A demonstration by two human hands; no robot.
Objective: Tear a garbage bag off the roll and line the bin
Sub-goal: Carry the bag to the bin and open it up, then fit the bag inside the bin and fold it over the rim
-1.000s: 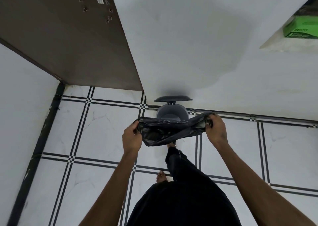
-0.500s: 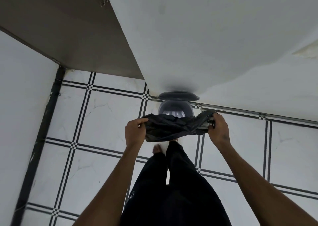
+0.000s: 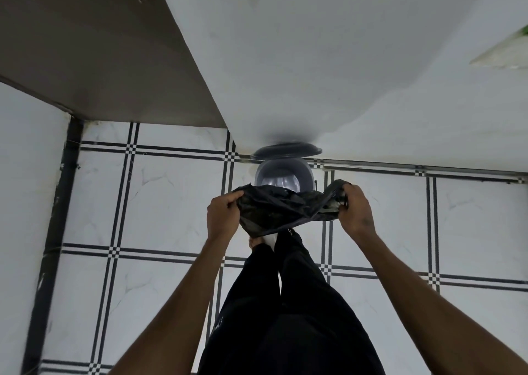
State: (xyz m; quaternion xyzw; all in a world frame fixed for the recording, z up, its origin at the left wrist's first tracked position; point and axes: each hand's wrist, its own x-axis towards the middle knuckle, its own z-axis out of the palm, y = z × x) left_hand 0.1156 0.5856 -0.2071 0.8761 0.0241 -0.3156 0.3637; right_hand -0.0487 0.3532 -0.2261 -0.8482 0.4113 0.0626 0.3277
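A black garbage bag [image 3: 283, 210] is stretched between both hands, sagging in the middle, just in front of the bin. My left hand [image 3: 223, 216] grips the bag's left edge and my right hand [image 3: 354, 210] grips its right edge. The grey round bin [image 3: 283, 173] stands on the floor against the white wall, its lid [image 3: 285, 150] raised behind it and its inside showing. The bag's far edge overlaps the bin's near rim in view. No roll is in sight.
White floor tiles with black checked lines [image 3: 160, 203] surround the bin. A brown door [image 3: 94, 54] stands at the upper left beside the white wall [image 3: 328, 60]. My legs in black trousers [image 3: 285, 317] and my bare feet are just below the bag.
The view has moved closer to the bin. Both hands have carried the stretched bag forward toward the bin's mouth, still gripping its two edges.
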